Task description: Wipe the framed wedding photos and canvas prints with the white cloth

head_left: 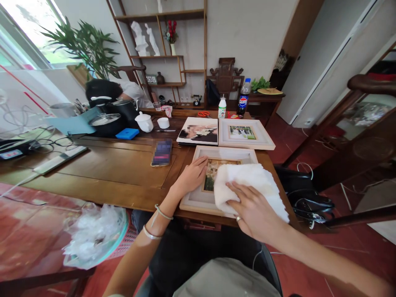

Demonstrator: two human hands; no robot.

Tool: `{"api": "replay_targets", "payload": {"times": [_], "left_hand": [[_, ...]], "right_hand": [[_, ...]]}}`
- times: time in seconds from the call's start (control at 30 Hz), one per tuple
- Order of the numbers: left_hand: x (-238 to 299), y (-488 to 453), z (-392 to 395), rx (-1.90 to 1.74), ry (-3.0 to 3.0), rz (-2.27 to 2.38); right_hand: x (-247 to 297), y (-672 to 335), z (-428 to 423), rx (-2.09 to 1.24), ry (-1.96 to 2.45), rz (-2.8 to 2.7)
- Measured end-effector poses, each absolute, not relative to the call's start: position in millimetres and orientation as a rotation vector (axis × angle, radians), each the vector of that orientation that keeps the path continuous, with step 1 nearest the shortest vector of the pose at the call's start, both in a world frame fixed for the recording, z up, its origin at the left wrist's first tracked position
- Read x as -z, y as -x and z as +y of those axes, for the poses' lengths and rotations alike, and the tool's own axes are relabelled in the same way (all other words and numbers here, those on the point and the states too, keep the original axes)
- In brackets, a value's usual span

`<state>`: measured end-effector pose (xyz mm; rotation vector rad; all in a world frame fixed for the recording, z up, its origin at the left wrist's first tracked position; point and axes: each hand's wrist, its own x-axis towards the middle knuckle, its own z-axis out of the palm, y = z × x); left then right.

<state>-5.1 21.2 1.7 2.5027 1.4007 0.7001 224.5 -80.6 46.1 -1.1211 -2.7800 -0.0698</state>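
Note:
A light wooden picture frame (201, 208) lies flat at the table's near edge, with a small photo (211, 171) set in its middle. My left hand (193, 176) rests on the frame's left part, fingers stretched out towards the photo. A fluffy white cloth (256, 177) is bunched under my right hand (249, 204), which presses and grips it against the frame. The cloth hides the frame's right part and some of the photo. Just behind lie a second frame (262, 138) with a photo and a white-edged picture panel (198, 130).
A phone (161, 152) lies left of the frame on the wooden table (123, 165). Farther back are a white teapot (144, 122), a cup (163, 123), orange scissors (203, 114), a milk bottle (222, 108) and a cola bottle (243, 97). A basket of plastic bags (93, 235) stands lower left.

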Motion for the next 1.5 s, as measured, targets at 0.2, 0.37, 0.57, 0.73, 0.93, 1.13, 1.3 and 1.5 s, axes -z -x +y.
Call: {"api": "replay_targets", "payload": {"times": [0.2,0.37,0.57,0.73,0.93,1.13,1.3,1.5], "left_hand": [[1.4,7.1,21.2,-0.747,-2.500,1.369],[5.6,5.2,21.8,-0.810,-2.435,1.399],[8.8,5.4,24.5,-0.827,-2.437,1.396],[9.1,7.8,24.4,-0.806,-2.476,1.366],[10.0,7.7,24.9,-0.798,-2.484,1.373],[10.4,7.6,24.9,-0.822,-2.454,1.380],[13.4,8.7,28.1,-0.823,-2.447,1.391],[12.0,9.6,30.0,-0.821,-2.454,1.359]], "right_hand": [[-44.6,-231.1,-1.9,0.312,1.332,-2.611],[-44.5,-226.1,18.6,0.297,1.351,-2.696],[-62.1,-204.4,-70.0,-0.127,1.010,-2.881],[-59.7,-210.7,-74.9,-0.192,1.020,-2.796],[-39.9,-218.5,4.1,0.277,1.294,-2.644],[-41.2,-199.2,7.8,0.310,1.295,-2.750],[-49.9,-170.0,-58.3,0.103,1.166,-2.836],[-35.2,-139.8,-95.7,0.130,1.060,-2.736]]}}
